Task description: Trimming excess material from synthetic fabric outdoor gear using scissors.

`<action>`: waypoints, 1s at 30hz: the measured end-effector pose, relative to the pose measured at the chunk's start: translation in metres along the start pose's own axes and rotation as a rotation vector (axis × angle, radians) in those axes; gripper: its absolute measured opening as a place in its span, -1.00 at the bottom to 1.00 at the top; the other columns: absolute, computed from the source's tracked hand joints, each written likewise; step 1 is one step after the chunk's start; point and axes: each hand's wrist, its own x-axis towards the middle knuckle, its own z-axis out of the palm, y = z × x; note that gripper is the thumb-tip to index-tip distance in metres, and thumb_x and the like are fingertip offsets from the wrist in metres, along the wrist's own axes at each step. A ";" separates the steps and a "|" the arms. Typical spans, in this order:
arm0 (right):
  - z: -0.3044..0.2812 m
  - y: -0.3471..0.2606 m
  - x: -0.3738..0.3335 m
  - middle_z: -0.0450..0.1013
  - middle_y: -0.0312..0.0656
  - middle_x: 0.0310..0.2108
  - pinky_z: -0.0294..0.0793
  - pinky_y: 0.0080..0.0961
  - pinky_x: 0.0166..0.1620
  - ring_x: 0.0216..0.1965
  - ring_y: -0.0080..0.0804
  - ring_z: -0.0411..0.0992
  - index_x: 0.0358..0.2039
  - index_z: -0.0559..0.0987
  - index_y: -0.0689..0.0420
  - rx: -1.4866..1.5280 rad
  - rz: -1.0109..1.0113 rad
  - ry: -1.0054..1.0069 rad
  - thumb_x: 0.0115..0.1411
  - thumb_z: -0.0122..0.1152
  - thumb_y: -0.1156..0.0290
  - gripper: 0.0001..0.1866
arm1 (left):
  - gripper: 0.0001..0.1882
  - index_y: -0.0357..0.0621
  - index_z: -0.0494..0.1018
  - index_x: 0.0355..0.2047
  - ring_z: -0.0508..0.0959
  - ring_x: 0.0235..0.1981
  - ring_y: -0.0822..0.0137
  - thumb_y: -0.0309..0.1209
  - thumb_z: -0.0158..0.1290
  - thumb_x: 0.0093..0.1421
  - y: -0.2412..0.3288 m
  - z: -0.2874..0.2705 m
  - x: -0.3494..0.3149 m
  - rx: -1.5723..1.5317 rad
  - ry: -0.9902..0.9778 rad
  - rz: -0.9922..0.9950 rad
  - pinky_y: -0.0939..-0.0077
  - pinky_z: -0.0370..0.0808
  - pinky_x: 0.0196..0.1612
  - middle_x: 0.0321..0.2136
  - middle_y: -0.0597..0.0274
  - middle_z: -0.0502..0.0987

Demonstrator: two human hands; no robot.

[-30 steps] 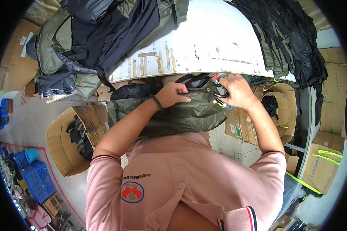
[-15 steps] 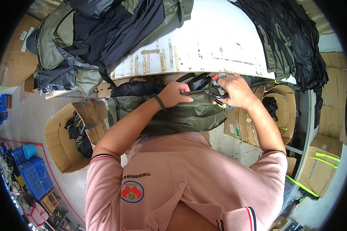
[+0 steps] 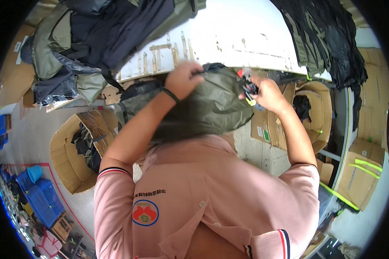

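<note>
An olive-green and black fabric bag (image 3: 207, 101) lies across my lap, against the front edge of the white table. My left hand (image 3: 185, 80) is over the bag's upper left part, smeared by motion, with its fingers bent to the right. Whether it grips any cloth cannot be made out. At the bag's right end, my right hand (image 3: 267, 93) is closed around black-handled scissors (image 3: 250, 89). Their blades are hard to see now. A small red piece (image 3: 240, 73) and a yellow-green bit (image 3: 251, 102) show beside the scissors.
Black and olive bags (image 3: 116, 34) are heaped on the white table's (image 3: 242, 26) left side, with dark straps and fabric (image 3: 328, 39) on its right. Open cardboard boxes stand at left (image 3: 65, 159) and right (image 3: 326, 108). Blue crates (image 3: 41, 196) sit farther left.
My left hand has moved up and left from the scissors' blades. The bag's cloth has risen over the table edge, covering the dark straps. The scissors have turned in my right hand.
</note>
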 end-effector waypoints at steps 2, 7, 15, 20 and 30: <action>0.013 0.005 -0.015 0.50 -0.18 -0.46 0.50 -0.39 -0.31 -0.44 -0.26 0.54 -0.26 0.50 0.15 0.036 0.091 -0.045 0.00 0.35 0.35 -0.69 | -0.63 -0.16 0.42 -0.18 0.47 -0.26 0.15 -0.38 0.21 -0.02 0.023 -0.019 -0.001 0.270 0.130 0.238 0.37 0.41 -0.20 -0.38 0.10 0.46; 0.068 -0.006 -0.071 0.38 -0.26 -0.37 0.45 -0.51 -0.24 -0.30 -0.49 0.43 -0.22 0.42 0.17 0.514 0.042 -0.127 -0.05 0.26 0.69 -0.64 | -0.82 -0.16 0.45 -0.41 0.44 -0.44 0.20 -0.44 0.21 -0.01 0.058 -0.067 -0.072 -0.066 -0.411 -0.090 0.43 0.37 -0.26 -0.49 0.19 0.44; 0.141 -0.005 -0.094 0.31 -0.02 -0.32 0.34 -0.23 -0.17 -0.22 0.03 0.31 -0.27 0.40 0.17 0.275 -0.065 0.084 -0.32 0.28 0.67 -0.51 | -0.56 -0.14 0.47 -0.27 0.40 -0.11 0.02 -0.46 0.32 -0.25 0.043 -0.127 -0.207 0.434 -0.230 -0.048 0.20 0.30 -0.03 -0.20 0.10 0.43; 0.179 0.022 -0.099 0.40 -0.02 -0.33 0.37 -0.25 -0.18 -0.23 0.02 0.37 -0.27 0.43 0.17 0.400 0.083 0.187 -0.22 0.23 0.68 -0.59 | -0.42 -0.10 0.41 -0.11 0.32 0.10 -0.02 -0.54 0.26 -0.25 0.006 -0.124 -0.252 0.499 0.009 -0.120 0.14 0.23 0.13 0.03 0.05 0.36; 0.081 0.010 -0.059 0.33 -0.38 -0.45 0.36 -0.63 -0.15 -0.35 -0.61 0.33 -0.36 0.35 0.14 0.672 0.129 0.137 -0.03 0.10 0.70 -0.77 | -0.81 -0.20 0.46 -0.27 0.48 -0.03 0.19 -0.63 0.05 0.06 -0.016 -0.131 -0.243 -0.013 0.169 -0.055 0.28 0.31 0.11 -0.18 0.17 0.54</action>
